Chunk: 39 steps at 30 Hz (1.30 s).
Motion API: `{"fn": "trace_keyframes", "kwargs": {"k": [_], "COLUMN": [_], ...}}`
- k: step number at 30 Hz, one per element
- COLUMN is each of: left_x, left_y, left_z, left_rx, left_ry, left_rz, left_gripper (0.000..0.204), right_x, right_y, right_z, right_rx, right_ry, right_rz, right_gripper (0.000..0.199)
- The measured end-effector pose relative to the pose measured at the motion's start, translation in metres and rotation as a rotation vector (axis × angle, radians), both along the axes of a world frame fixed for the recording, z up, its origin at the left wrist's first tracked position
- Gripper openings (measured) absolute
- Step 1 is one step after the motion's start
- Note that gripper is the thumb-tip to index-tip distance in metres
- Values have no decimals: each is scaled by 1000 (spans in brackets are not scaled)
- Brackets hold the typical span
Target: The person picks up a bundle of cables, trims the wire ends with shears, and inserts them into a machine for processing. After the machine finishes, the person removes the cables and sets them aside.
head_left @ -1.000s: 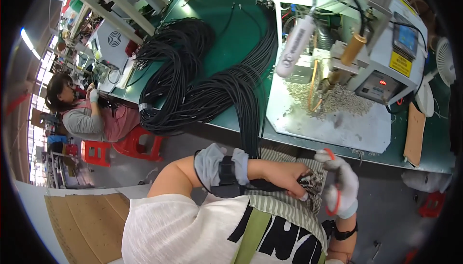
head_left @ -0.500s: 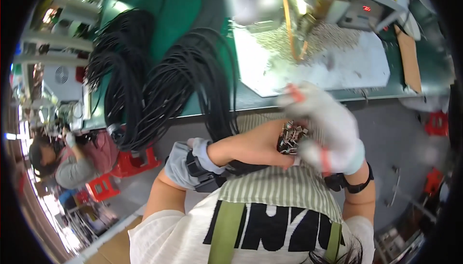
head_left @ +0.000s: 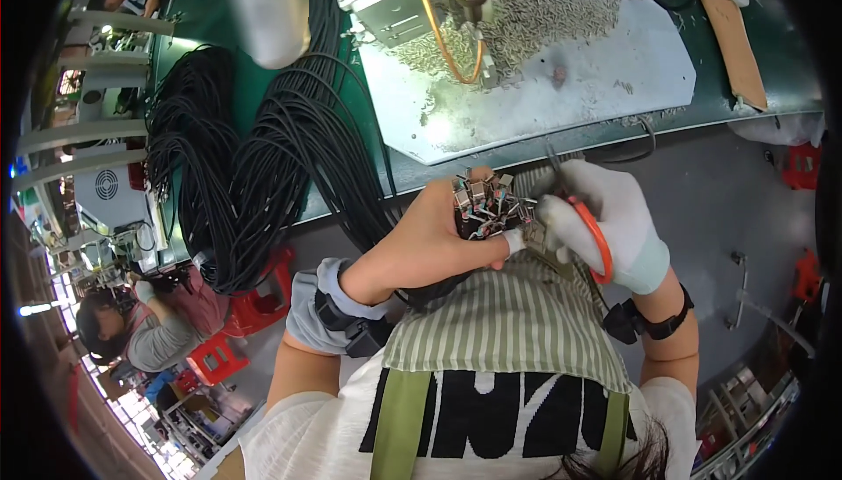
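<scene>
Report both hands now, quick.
Left hand: closed around a bundle of cable ends.
Right hand: gloved, closed on orange-handled scissors.

The right hand [head_left: 614,226] wears a white glove and holds orange-handled scissors [head_left: 589,233]; the apron [head_left: 509,322] is green-and-white striped with olive straps. Black cable coils [head_left: 263,173] lie on a dark green counter [head_left: 237,85] beside a white sheet [head_left: 561,85], near red stools [head_left: 237,331]

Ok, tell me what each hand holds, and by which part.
Left hand grips the bundle of black cables with metal connectors just below the connector ends. Gloved right hand holds orange-handled scissors by the handle loop.
</scene>
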<state>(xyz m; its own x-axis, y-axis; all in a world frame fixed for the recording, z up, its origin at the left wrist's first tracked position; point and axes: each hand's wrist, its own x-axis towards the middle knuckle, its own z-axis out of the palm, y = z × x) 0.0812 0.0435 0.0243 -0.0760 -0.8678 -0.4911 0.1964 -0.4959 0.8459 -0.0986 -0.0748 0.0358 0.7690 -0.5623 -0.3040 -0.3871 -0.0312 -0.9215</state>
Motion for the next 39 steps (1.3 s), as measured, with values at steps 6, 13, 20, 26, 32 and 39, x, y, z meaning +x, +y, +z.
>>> {"fn": "trace_keyframes", "kwargs": {"k": [6,13,20,26,32,39], "left_x": [-16,-10,-8,-3,-7,-10], "left_y": [-13,-15,-25,-14,-3,-5], "left_z": [-6,3,9,17,16,19], "left_rx": [-266,-212,-50,1,-45,-89], "left_ry": [-355,-338,125,441,105,-100], "left_rz": [-57,-25,104,180,227,316], "left_gripper": [35,32,34,26,29,20], "right_x": [-5,-7,-7,2,18,27], "right_y": [-10,-17,-26,-34,-22,-19], "right_z": [-13,0,3,5,21,23], "right_rx": [493,519,416,654,169,-619], "right_ry": [-40,-9,-105,-225,-216,-104], "right_rz": [29,-43,-53,80,16,218], "right_gripper": [20,15,18,13,13,15]}}
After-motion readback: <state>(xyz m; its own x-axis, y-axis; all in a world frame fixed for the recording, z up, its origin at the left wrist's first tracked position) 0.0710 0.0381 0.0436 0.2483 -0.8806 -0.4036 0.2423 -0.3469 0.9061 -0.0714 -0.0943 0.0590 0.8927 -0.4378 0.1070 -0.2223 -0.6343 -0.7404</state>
